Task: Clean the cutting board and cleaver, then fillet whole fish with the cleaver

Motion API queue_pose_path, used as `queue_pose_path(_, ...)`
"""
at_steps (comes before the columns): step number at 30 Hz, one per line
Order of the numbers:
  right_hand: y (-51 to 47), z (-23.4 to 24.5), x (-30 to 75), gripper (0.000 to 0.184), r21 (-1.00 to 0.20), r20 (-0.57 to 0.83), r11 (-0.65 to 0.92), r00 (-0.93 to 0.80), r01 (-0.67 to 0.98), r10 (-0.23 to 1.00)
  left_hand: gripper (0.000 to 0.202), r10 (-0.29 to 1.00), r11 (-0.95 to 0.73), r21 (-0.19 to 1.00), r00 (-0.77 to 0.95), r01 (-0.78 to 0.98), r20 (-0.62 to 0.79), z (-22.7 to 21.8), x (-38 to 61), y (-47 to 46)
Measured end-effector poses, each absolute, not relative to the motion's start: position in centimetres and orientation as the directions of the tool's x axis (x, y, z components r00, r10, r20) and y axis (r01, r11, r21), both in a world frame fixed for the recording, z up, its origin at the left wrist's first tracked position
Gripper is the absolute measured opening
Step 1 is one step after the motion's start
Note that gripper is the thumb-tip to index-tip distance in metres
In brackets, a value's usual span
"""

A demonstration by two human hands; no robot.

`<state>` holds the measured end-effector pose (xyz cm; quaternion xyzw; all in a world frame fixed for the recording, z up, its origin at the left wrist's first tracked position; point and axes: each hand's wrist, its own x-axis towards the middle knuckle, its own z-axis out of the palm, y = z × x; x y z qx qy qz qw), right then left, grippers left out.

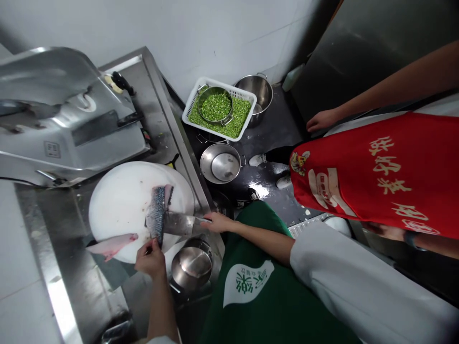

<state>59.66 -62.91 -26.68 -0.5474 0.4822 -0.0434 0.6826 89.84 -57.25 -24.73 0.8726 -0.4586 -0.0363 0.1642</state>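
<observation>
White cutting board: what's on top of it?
On the board: a scaly fish piece, its end in the left hand, with a cleaver blade beside it; also a pink fillet reaching past the edge. The surface beneath them is hidden.

At least 2 pieces of fish: 1 dark-skinned piece, 1 pale fillet; 1 cleaver; 1 round white cutting board; 1 slicing machine; 1 white plastic basket; 4 steel pots in plain view: 1 tall pot, 1 shallow pot, 1 vegetable-filled pot, 1 small pot, with others too hidden to count; 2 aprons: 1 green apron, 1 red apron; 4 hands: the person's 2, left hand and right hand, plus the co-worker's 2, 1 lowered hand, 1 partly covered hand; 2 white shoes; 1 wristband.
</observation>
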Motion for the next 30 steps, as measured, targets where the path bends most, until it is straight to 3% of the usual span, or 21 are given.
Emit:
queue_pose_path(8, -63.3, -26.7, 59.7, 0.035, -0.819, -0.571, 0.369, 0.550, -0.440, -0.610, 0.024, -0.775, -0.580, 0.323, 0.629, -0.748, 0.062, -24.2, 89.9, -57.8)
queue_pose_path(16, -64.6, -25.5, 58.6, 0.037, -0.755, -0.653, 0.508, 0.555, -0.415, -0.515, 0.026, -0.773, -0.544, 0.446, 0.632, -0.710, 0.063, -25.5, 90.7, -57.8)
queue_pose_path(19, -63.8, -25.6, 58.0, 0.032, -0.731, -0.674, 0.554, 0.548, -0.399, -0.495, 0.021, -0.767, -0.558, 0.448, 0.640, -0.699, 0.044, -24.7, 88.9, -57.2)
queue_pose_path(21, -64.2, -25.7, 57.7, 0.029, -0.726, -0.669, 0.581, 0.573, -0.369, -0.474, 0.014, -0.762, -0.540, 0.516, 0.647, -0.665, 0.037, -24.2, 87.9, -57.0)
queue_pose_path(26, -67.9, -24.7, 60.2, 0.035, -0.652, -0.654, 0.652, 0.721, -0.386, -0.228, 0.013, -0.717, -0.484, 0.607, 0.683, -0.631, 0.138, -25.0, 87.8, -57.1)
queue_pose_path(30, -68.3, -24.2, 62.6, 0.035, -0.726, -0.659, 0.512, 0.678, -0.459, -0.326, 0.012, -0.694, -0.470, 0.649, 0.705, -0.598, 0.147, -26.3, 87.7, -56.5)
